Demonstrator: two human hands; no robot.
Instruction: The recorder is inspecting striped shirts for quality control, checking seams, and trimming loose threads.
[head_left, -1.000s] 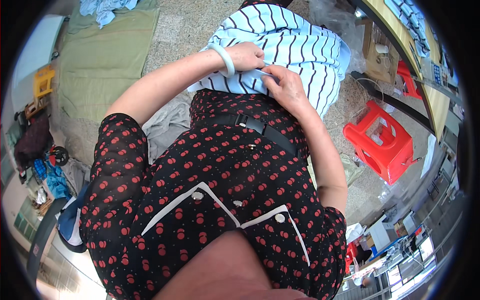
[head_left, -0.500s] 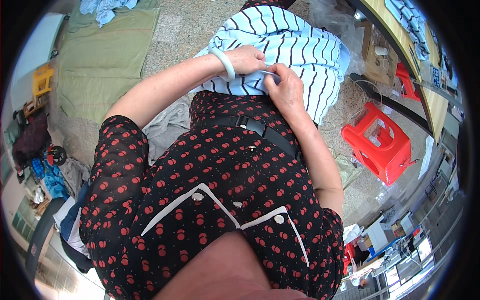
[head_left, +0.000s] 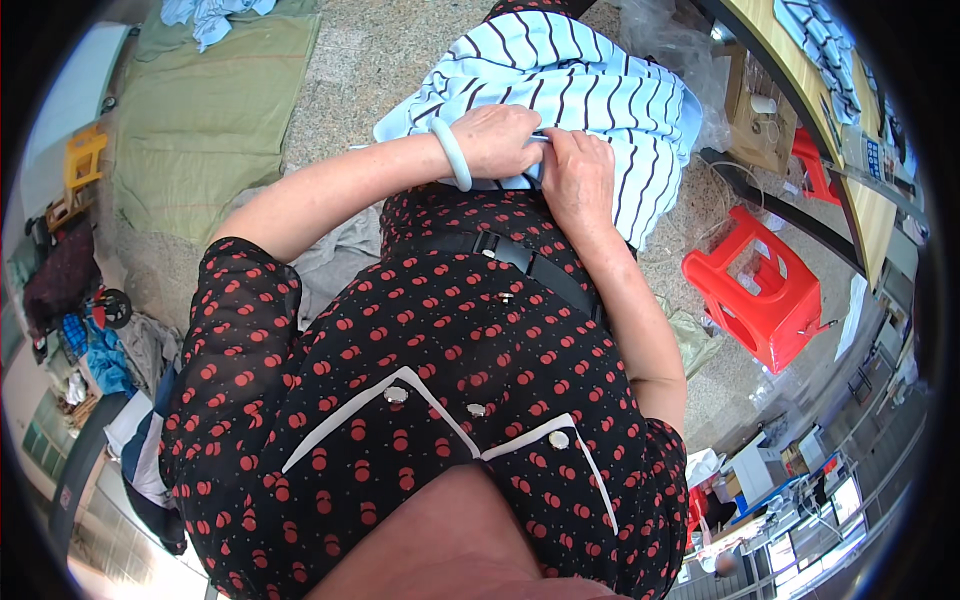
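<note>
A: State the item and its position.

B: One striped cloth [head_left: 625, 100], lying across the person's lap, just beyond the black belt [head_left: 558, 278].

A: Appearance?

B: Pale blue ground with narrow dark stripes at fairly regular spacing. The stripes waver and curve where the material is rumpled. Outline irregular; folds are bunched on the right side, and the near edge is gathered up at the hands. Whether it is a finished garment cannot be determined.

A: Condition of the hands?

B: Left hand [head_left: 497, 142], with a pale bangle [head_left: 450, 155] at the wrist: fingers curled in, grasping the near edge of the cloth. Right hand [head_left: 582, 180], just beside it: fingers bent down, gripping the same edge. The fingertips are mostly hidden, so I cannot tell whether they touch each other.

A: Surroundings?

B: To the right, a red plastic stool [head_left: 735, 318] on the speckled floor [head_left: 335, 75]. At upper right, a tabletop [head_left: 872, 215] bearing blue patterned fabric [head_left: 822, 52]. To the left, a green sheet [head_left: 215, 120] spread on the floor.
</note>
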